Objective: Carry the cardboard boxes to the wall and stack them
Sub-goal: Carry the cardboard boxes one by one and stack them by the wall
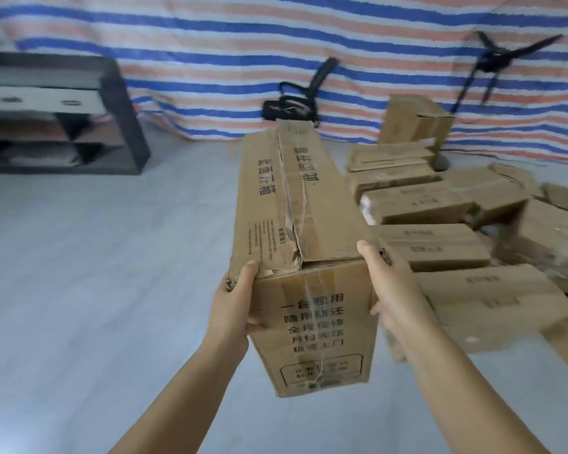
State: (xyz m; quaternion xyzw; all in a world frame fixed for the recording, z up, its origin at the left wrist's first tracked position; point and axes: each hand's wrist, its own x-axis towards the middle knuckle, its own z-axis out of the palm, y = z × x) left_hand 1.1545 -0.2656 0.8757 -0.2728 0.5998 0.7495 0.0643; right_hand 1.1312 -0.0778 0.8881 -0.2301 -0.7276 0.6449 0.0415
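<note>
While raised clear of the grey floor (95,257), held long cardboard box (295,224) lengthwise, near end toward the camera, top seam torn. Left hand (233,306) clamped on the near left corner, thumb over the top edge, fingers wrapped round the side. Right hand (387,283) gripped the near right corner, thumb on top. Just to the right, more boxes (440,224) lay heaped on the floor, one upright box (413,121) by the striped tarpaulin (210,60). Farther back, office chair (295,93), standing fan (492,60) and, at left, dark shelf unit (118,109)
</note>
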